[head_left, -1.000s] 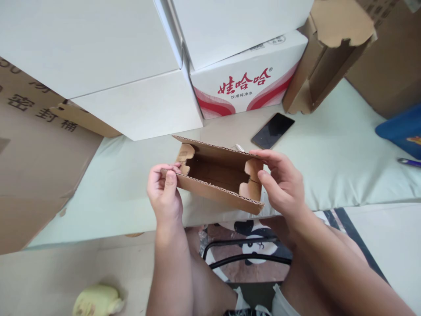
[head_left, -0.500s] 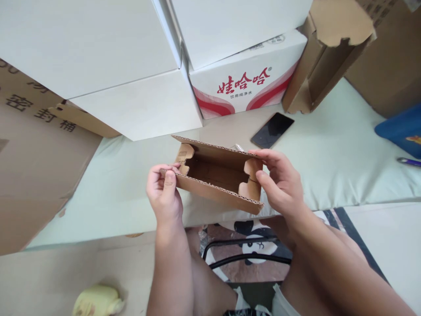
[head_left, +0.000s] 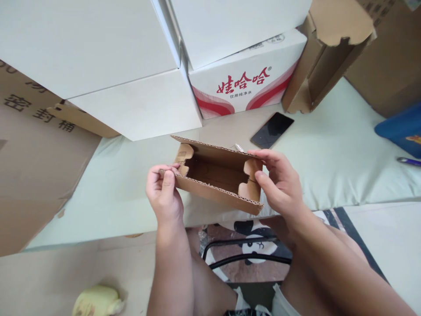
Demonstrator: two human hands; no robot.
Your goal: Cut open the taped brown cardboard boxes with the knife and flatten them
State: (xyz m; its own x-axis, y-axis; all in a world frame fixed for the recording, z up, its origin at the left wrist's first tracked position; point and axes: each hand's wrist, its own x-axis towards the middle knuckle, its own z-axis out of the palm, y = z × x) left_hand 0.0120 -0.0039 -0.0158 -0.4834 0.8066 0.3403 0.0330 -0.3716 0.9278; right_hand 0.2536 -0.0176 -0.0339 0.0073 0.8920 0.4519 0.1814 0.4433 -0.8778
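Small carton (head_left: 219,196): brown corrugated cardboard, long rectangular trough, open top, held over the front edge of the pale green cloth (head_left: 345,166). Can't tell if its base touches. Cut edges show rough fluting; both ends have folded flaps with rounded notches. Interior is dark, smooth board.

Left hand (head_left: 164,193) pinches the carton's near-left corner, thumb outside the near wall, fingers over the rim. Right hand (head_left: 283,184) grips the far-right corner, thumb on the end panel, fingertips at the far wall.

Just behind the carton, to the right: flat, glossy black phone (head_left: 272,130). Farther behind: white box (head_left: 245,83) with red lettering and swooshes. Behind-left: plain white box (head_left: 141,105), smooth, sharp edges. Behind-right: upright carton (head_left: 305,70), same brown board, similar notched flap. Well right: blue object (head_left: 399,131), cut off by frame. Cloth is wrinkled along its front.

Vs 0.5 s ago: basically no change. Same grip, same carton tilt; whole view shifted a hair left.
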